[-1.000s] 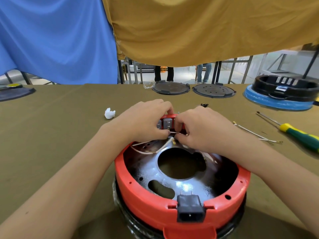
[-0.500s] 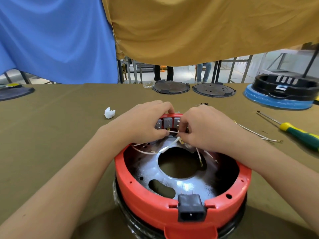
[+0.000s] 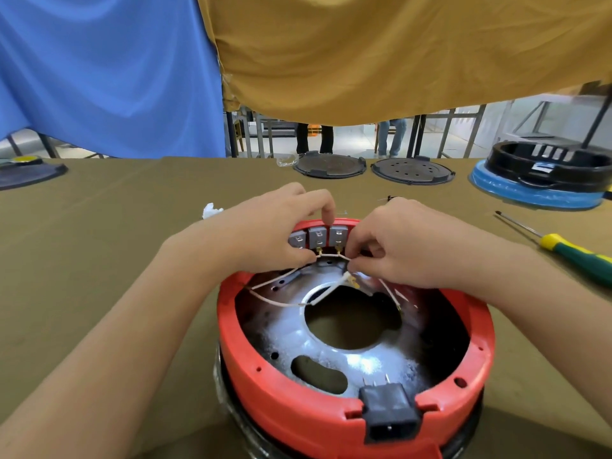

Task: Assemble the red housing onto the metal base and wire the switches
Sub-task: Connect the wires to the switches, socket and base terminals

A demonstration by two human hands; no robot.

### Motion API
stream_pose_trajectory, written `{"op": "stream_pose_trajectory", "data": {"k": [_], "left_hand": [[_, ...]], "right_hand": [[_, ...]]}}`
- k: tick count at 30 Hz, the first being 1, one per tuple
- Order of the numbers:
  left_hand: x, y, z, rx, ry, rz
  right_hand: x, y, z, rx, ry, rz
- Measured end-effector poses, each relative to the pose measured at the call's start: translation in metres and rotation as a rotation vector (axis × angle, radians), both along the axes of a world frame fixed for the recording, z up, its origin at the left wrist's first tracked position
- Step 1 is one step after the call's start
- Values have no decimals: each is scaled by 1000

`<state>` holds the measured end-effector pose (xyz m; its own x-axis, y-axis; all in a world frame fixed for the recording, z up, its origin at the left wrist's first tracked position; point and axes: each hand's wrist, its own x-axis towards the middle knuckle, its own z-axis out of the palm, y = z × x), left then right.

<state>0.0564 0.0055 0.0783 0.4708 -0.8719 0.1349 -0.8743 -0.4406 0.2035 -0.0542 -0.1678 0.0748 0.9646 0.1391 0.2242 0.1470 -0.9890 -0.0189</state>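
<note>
Red plastic is filling the near view: the red housing (image 3: 298,415), a round ring with small screw holes, is sitting on the metal base (image 3: 331,346), whose dull silvery plate is showing a large round opening and a smaller oblong one. We are seeing a black power socket (image 3: 390,414) clipped into the near rim, two prongs standing up behind it. No writing is readable anywhere.

At the far rim three grey switches (image 3: 318,238) are standing side by side, brass terminals pointing down. Our left hand (image 3: 265,230) is curling over them, forefinger resting on the rim and thumb pressing just below the terminals beside a thin white wire (image 3: 331,256). Our right hand (image 3: 397,246) is pinching that wire between thumb and fingertips just right of the switches. More white wires (image 3: 284,301) are trailing loosely across the plate.

Everything is resting on an olive cloth-covered table (image 3: 99,260). Further off we are seeing a crumpled white scrap (image 3: 210,211), a screwdriver (image 3: 563,246) with a yellow-and-green handle, two dark round discs (image 3: 410,172), and a black ring on a blue base (image 3: 543,180). Blue and mustard cloths are hanging behind.
</note>
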Motion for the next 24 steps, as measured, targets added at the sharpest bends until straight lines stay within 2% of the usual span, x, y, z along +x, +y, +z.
{"op": "stream_pose_trajectory", "data": {"k": [5, 24], "left_hand": [[-7, -6, -7, 27, -23, -70], [-3, -9, -9, 1, 100, -59]], "right_hand": [[1, 0, -3, -159, -97, 20], [6, -6, -11, 39, -46, 41]]}}
